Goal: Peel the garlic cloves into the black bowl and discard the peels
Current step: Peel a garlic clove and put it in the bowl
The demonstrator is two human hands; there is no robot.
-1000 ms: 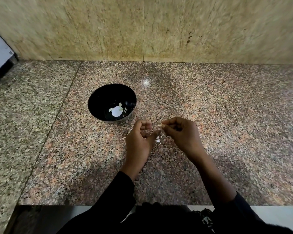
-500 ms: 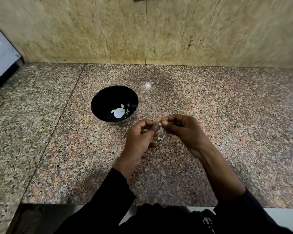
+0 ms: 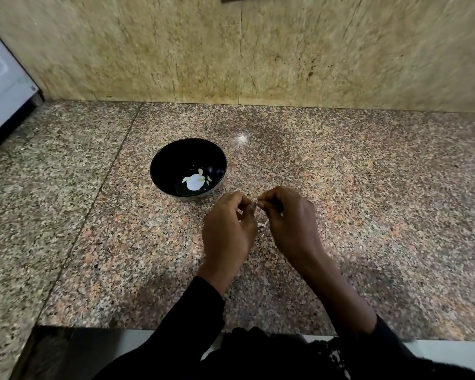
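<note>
- Your left hand (image 3: 226, 229) is held above the granite counter (image 3: 368, 215), just near and right of the black bowl (image 3: 188, 169). Its fingers are curled inward, thumb tip pointing toward the other hand.
- Your right hand (image 3: 288, 220) sits just beside it, fingers curled, thumb and forefinger pinched together at the spot where the two hands meet.
- Between those fingertips there is a small pale thing, most likely the garlic clove (image 3: 259, 204); most of it is hidden by your fingers, so you cannot tell which hand carries its weight, though both appear to pinch it.
- Thin whitish peel scraps (image 3: 262, 225) show in the gap below your hands, low over the counter; whether they hang from the clove or lie on the stone is unclear.
- The black bowl stands upright on the counter, left of and farther away than your hands, not touching them. On its floor you see a white flower-like mark with small pale bits around it.
- A white appliance (image 3: 3, 86) stands at the far left, against the beige stone wall (image 3: 285, 50).
</note>
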